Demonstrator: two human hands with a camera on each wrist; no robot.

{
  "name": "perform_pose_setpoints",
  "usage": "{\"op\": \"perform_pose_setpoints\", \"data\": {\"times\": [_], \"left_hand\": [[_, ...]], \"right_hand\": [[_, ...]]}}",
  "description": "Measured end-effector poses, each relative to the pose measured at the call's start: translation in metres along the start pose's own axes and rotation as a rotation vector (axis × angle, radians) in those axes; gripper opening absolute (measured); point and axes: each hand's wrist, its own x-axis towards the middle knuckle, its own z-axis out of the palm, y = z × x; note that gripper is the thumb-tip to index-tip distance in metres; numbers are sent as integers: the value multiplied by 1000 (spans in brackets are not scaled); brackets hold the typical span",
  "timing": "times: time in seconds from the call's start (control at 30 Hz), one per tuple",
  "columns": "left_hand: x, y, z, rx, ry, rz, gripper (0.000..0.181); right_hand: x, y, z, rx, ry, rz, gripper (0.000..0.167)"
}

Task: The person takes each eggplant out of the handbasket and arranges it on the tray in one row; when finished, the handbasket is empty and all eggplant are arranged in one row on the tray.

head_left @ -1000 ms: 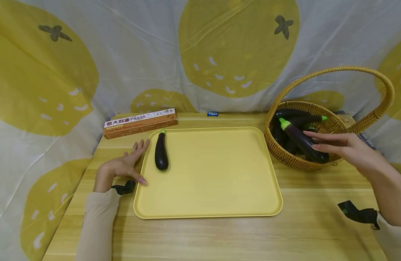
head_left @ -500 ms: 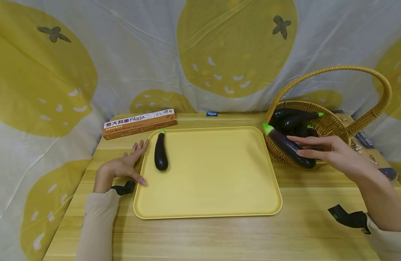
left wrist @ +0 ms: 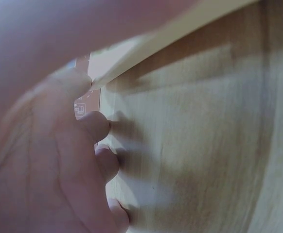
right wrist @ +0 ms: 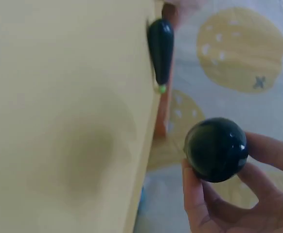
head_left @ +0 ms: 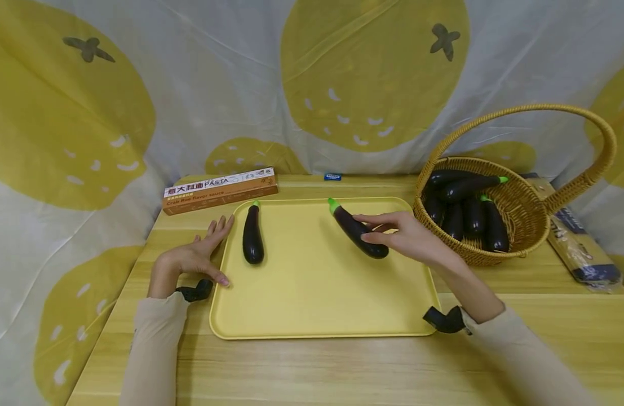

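Note:
My right hand (head_left: 410, 237) pinches a dark purple eggplant (head_left: 356, 230) with a green stem end, held above the right half of the yellow tray (head_left: 301, 299). In the right wrist view the held eggplant (right wrist: 216, 149) shows its round bottom end between thumb and fingers, and its shadow falls on the tray. A second eggplant (head_left: 253, 235) lies on the tray near its left edge, stem end toward the back. Beside that edge my left hand (head_left: 192, 259) is spread, its thumb and fingertips at the rim. In the left wrist view the left hand's fingers (left wrist: 97, 125) reach down to the wooden table.
A wicker basket (head_left: 537, 239) with a tall handle stands right of the tray, several eggplants inside. At the back left lies a pasta box (head_left: 220, 190). A small blue packet (head_left: 332, 177) is near the curtain. A plastic-wrapped package (head_left: 583, 248) lies right of the basket.
My right hand has carried the eggplant from over the basket leftward to above the tray. The left hand has stayed at the tray's left edge.

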Motion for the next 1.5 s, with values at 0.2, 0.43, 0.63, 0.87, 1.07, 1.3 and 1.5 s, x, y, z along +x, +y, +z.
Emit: {"op": "perform_pose_setpoints", "data": {"times": [0.2,0.43,0.63,0.87,1.07,1.3,1.5], "left_hand": [[0,2,-1,-4,2,-3,153],[0,2,-1,-9,10,-2,154],[0,2,0,-10,13,-12,155],[0,1,1,-15,14,-11,155],[1,3,1,-3,17,-12,156],[1,4,1,-2,11,-20,155],[2,4,1,-2,9,-23,155]], "right_hand": [[45,-22,49,86,-16,12,47],[82,-38,98,117,-3,18,47],[100,-46,125,133,18,32,48],[111,-53,139,129,43,10,49],[116,-56,147,90,50,-38,52],[118,-59,154,68,52,-34,56],[118,-60,160,47,72,-42,56]]}}
